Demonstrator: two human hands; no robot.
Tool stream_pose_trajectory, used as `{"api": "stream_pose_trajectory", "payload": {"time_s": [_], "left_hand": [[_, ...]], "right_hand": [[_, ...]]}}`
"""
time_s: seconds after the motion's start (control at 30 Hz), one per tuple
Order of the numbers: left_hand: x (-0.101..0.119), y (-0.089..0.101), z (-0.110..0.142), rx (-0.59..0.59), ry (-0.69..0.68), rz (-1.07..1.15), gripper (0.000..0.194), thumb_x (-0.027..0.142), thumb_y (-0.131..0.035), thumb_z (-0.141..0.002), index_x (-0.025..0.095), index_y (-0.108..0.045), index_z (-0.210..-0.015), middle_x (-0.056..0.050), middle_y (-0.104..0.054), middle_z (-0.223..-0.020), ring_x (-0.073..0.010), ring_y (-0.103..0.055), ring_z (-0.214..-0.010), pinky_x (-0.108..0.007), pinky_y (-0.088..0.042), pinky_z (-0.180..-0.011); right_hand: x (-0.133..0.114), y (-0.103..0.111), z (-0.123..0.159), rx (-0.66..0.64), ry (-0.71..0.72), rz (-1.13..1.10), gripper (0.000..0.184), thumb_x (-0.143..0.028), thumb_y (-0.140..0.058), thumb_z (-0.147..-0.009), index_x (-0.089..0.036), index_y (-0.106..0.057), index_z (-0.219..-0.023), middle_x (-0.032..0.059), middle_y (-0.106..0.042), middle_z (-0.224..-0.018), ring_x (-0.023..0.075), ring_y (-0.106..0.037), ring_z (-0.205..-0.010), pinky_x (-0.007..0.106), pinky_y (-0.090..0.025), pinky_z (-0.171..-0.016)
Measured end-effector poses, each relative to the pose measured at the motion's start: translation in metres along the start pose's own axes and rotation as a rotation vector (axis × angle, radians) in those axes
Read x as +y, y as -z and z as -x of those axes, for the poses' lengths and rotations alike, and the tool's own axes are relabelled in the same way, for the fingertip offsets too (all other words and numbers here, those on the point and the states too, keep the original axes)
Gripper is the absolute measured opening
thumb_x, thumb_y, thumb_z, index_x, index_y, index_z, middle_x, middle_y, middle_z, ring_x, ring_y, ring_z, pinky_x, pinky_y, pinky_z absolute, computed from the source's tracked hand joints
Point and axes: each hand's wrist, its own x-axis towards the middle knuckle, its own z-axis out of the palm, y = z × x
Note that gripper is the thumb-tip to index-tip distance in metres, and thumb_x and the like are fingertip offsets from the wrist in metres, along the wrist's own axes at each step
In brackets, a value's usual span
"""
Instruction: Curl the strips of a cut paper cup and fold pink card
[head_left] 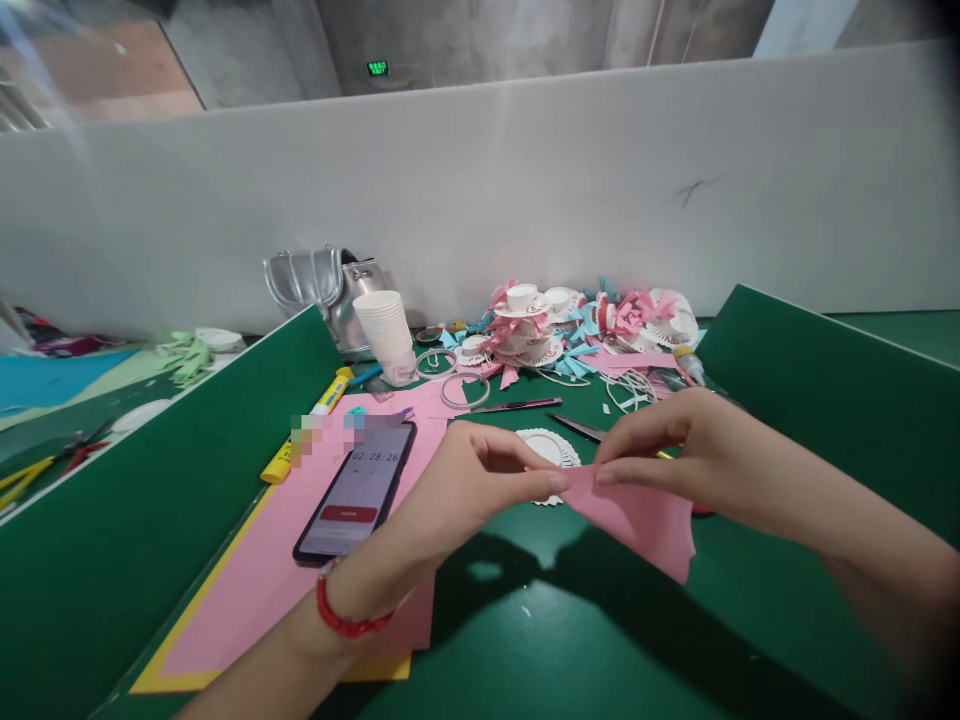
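A folded piece of pink paper [637, 520] hangs above the green table, pinched along its upper edge by both hands. My left hand [487, 470], with a red braided bracelet on the wrist, grips its left corner between thumb and fingers. A little further right, my right hand [667, 445] pinches the same edge. Behind the fingers lies a white paper plate [547, 447] with a scalloped rim, partly hidden. Scissors [576, 428] rest beside it, their handles mostly covered by my right hand.
Left of me, a phone [358, 490] lies on pink sheets [247, 600] near a yellow glue stick [307, 425]. Further back stand stacked paper cups [385, 335] and pink-and-white paper crafts [525, 325]. Tape rings [465, 390], a pen-like cutter [517, 405] and white string [632, 388] lie nearby. Green partitions [847, 390] flank the space.
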Motion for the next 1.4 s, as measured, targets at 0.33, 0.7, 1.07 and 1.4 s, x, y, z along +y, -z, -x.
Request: {"api": "stream_pose_trajectory", "payload": {"time_s": [0.33, 0.7, 1.07, 1.4], "left_hand": [[-0.004, 0.0, -0.002, 0.079, -0.012, -0.001, 0.013, 0.024, -0.071, -0.055, 0.015, -0.063, -0.05, -0.002, -0.063, -0.054, -0.0113, -0.056, -0.052, -0.02, -0.043, -0.05], [-0.014, -0.009, -0.005, -0.046, 0.051, 0.111, 0.014, 0.027, -0.064, -0.065, 0.014, -0.068, -0.061, -0.004, -0.065, -0.059, -0.0135, -0.061, -0.058, -0.024, -0.05, -0.061], [-0.015, -0.011, -0.006, 0.078, 0.026, 0.046, 0.015, 0.025, -0.063, -0.066, 0.013, -0.065, -0.057, -0.003, -0.062, -0.055, -0.0121, -0.057, -0.055, -0.022, -0.045, -0.056], [-0.041, 0.002, -0.007, 0.26, -0.023, 0.214, 0.022, 0.026, -0.062, -0.067, 0.016, -0.045, -0.058, 0.007, -0.044, -0.051, -0.0083, -0.05, -0.049, -0.024, -0.048, -0.054]], "right_hand": [[0.004, 0.002, -0.002, -0.029, -0.041, -0.05, 0.015, -0.03, -0.058, -0.068, -0.021, -0.068, -0.062, -0.0014, -0.06, -0.054, 0.0091, -0.047, -0.048, 0.02, -0.031, -0.039], [0.012, 0.003, -0.006, -0.039, -0.035, -0.092, 0.016, -0.033, -0.058, -0.068, -0.022, -0.07, -0.066, 0.0015, -0.065, -0.062, 0.0129, -0.053, -0.057, 0.023, -0.04, -0.049], [0.008, -0.001, -0.007, -0.028, -0.034, -0.079, 0.015, -0.032, -0.056, -0.071, -0.022, -0.068, -0.069, 0.001, -0.066, -0.067, 0.0154, -0.058, -0.064, 0.025, -0.044, -0.055], [0.054, -0.019, -0.01, 0.546, -0.062, 0.044, 0.024, -0.045, -0.062, -0.064, -0.021, -0.06, -0.063, 0.0059, -0.059, -0.104, 0.0266, -0.05, -0.103, 0.042, -0.036, -0.087]]}}
